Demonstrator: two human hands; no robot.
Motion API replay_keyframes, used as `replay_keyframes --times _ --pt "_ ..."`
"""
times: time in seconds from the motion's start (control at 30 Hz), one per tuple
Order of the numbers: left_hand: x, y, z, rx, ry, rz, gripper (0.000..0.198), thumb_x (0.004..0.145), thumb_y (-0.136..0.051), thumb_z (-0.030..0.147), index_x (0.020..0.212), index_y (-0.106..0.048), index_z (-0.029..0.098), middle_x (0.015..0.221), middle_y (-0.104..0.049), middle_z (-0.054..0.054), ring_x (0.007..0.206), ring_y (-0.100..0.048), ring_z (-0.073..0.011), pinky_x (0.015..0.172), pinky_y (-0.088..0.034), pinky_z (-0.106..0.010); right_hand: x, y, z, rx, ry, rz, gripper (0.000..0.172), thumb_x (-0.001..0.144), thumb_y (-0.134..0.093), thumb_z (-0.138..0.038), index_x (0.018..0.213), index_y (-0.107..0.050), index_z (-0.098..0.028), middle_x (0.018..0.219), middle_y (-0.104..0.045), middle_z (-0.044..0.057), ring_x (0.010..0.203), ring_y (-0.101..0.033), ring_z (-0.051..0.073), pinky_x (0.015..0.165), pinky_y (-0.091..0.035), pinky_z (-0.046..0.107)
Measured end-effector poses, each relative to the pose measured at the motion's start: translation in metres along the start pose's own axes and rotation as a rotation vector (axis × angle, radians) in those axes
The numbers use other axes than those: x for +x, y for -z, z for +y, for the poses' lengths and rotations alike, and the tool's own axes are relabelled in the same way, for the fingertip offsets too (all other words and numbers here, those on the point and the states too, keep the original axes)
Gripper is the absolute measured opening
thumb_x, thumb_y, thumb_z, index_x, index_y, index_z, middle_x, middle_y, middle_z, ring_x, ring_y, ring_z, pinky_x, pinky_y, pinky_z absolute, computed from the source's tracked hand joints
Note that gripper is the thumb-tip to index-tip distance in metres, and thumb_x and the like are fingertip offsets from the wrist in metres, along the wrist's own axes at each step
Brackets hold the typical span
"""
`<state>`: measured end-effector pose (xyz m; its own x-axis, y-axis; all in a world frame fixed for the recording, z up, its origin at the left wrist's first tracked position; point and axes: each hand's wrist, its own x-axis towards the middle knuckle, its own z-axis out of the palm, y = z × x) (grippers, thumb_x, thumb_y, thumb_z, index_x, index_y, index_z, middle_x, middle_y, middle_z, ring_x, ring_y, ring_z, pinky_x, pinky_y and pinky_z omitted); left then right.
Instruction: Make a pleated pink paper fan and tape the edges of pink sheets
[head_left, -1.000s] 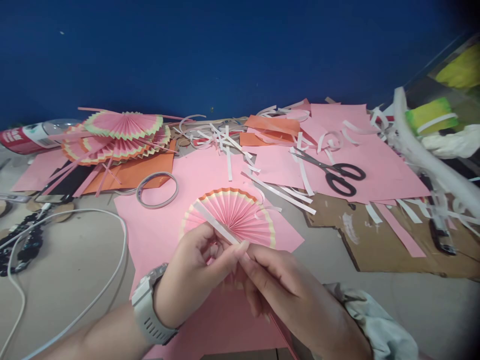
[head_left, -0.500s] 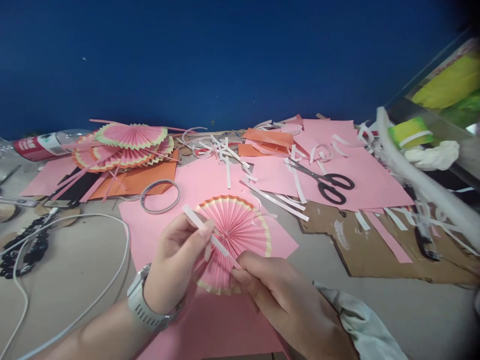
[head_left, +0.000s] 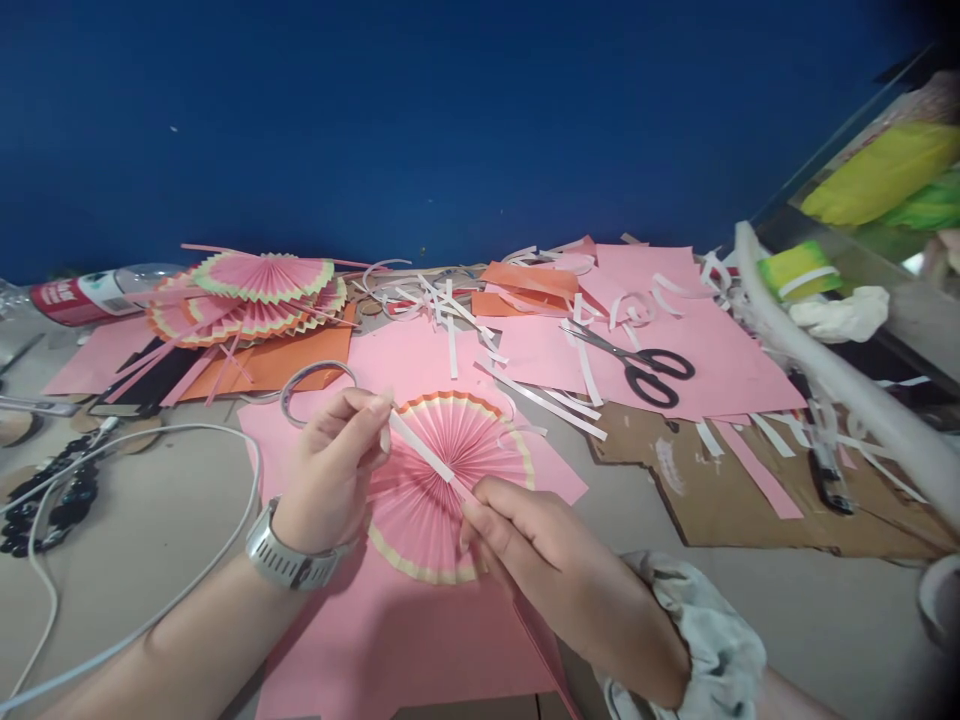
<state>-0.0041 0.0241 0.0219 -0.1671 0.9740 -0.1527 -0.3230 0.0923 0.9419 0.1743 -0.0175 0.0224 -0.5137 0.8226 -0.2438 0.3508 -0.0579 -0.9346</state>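
Note:
My left hand (head_left: 326, 475) pinches the upper end of a narrow white strip (head_left: 421, 446) between thumb and forefinger. The strip slants down to the right, where its lower end meets a thin pink paper strip (head_left: 463, 493). That pink strip is gripped by my right hand (head_left: 559, 565), its fingers closed round it; the rest of it is hidden. Under both hands lies a round pleated pink paper fan (head_left: 424, 560) with a pale yellow and orange edge. It rests on pink paper sheets (head_left: 420, 650). A tape roll (head_left: 286, 400) lies just behind my left hand, partly covered by it.
Black-handled scissors (head_left: 649, 375) lie on pink paper at the right, near loose white strips (head_left: 551, 400). More pleated fans (head_left: 262, 275) are stacked back left beside a plastic bottle (head_left: 82, 297). Cardboard (head_left: 705, 510) lies right, a white cable (head_left: 251, 500) left. A blue wall (head_left: 450, 120) stands behind.
My left hand has slid up and left along the white strip to its far end, and more of the strip shows between my hands. My right hand keeps hold of the pink strip.

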Motion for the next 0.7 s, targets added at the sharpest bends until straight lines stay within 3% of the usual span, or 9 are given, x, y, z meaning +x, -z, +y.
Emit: replay_keyframes --times 0.1,0.2,0.27,0.33,0.43,0.6,0.7 --pt "0.010 0.003 0.005 -0.069 -0.028 0.101 0.021 0.073 -0.064 0.021 0.062 -0.047 0.017 0.047 -0.036 0.009 0.039 -0.030 -0.0022 0.038 -0.027 -0.012 0.000 0.000 0.002 0.063 -0.016 -0.033 0.039 0.095 -0.026 -0.043 0.067 -0.040 -0.020 0.057 -0.047 -0.005 0.053 -0.044 0.008 0.053 -0.033 0.023" --pt "0.012 0.004 0.007 -0.121 -0.184 0.146 0.028 0.075 -0.064 0.021 0.060 -0.041 0.017 0.050 -0.032 0.009 0.041 -0.030 -0.0026 0.037 -0.025 -0.012 0.000 -0.003 0.005 0.188 0.009 -0.033 0.039 0.095 -0.028 -0.042 0.068 -0.044 -0.018 0.056 -0.046 -0.004 0.053 -0.045 0.008 0.056 -0.035 0.024" --pt "0.003 0.001 0.003 -0.060 -0.216 0.051 0.023 0.084 -0.055 0.031 0.067 -0.047 0.018 0.050 -0.031 0.008 0.041 -0.028 -0.0040 0.039 -0.026 -0.014 0.001 -0.007 0.007 0.367 0.025 -0.032 0.034 0.094 -0.029 -0.042 0.079 -0.048 -0.018 0.054 -0.044 -0.006 0.049 -0.042 0.008 0.052 -0.034 0.023" --pt "-0.014 -0.004 -0.006 0.124 -0.176 -0.167 0.033 0.088 -0.044 0.044 0.073 -0.053 0.017 0.052 -0.039 0.006 0.045 -0.036 -0.0061 0.045 -0.035 -0.017 0.002 -0.009 0.008 0.542 0.040 -0.041 0.029 0.094 -0.030 -0.041 0.088 -0.047 -0.019 0.055 -0.042 -0.007 0.047 -0.041 0.008 0.047 -0.032 0.022" --pt "-0.037 -0.010 -0.019 0.420 -0.038 -0.403 0.018 0.085 -0.053 0.037 0.085 -0.054 0.018 0.060 -0.049 0.003 0.049 -0.046 -0.0086 0.047 -0.038 -0.020 0.005 -0.011 0.008 0.638 0.079 -0.072 0.026 0.095 -0.030 -0.035 0.084 -0.046 -0.018 0.059 -0.047 -0.004 0.052 -0.045 0.009 0.053 -0.037 0.024" --pt "-0.041 -0.011 -0.023 0.564 -0.169 -0.307 0.013 0.085 -0.054 0.030 0.080 -0.056 0.018 0.073 -0.053 -0.001 0.063 -0.050 -0.0125 0.058 -0.042 -0.024 0.004 -0.012 0.005 0.589 0.064 -0.087 0.026 0.095 -0.032 -0.035 0.083 -0.047 -0.018 0.066 -0.053 -0.001 0.060 -0.051 0.010 0.063 -0.045 0.029" --pt "-0.037 -0.010 -0.019 0.497 -0.160 -0.315 0.017 0.089 -0.046 0.029 0.077 -0.051 0.019 0.072 -0.049 0.000 0.066 -0.047 -0.0119 0.064 -0.041 -0.024 0.001 -0.010 0.004 0.473 0.051 0.027 0.026 0.093 -0.035 -0.039 0.085 -0.050 -0.019 0.074 -0.052 -0.001 0.072 -0.053 0.011 0.070 -0.044 0.027"
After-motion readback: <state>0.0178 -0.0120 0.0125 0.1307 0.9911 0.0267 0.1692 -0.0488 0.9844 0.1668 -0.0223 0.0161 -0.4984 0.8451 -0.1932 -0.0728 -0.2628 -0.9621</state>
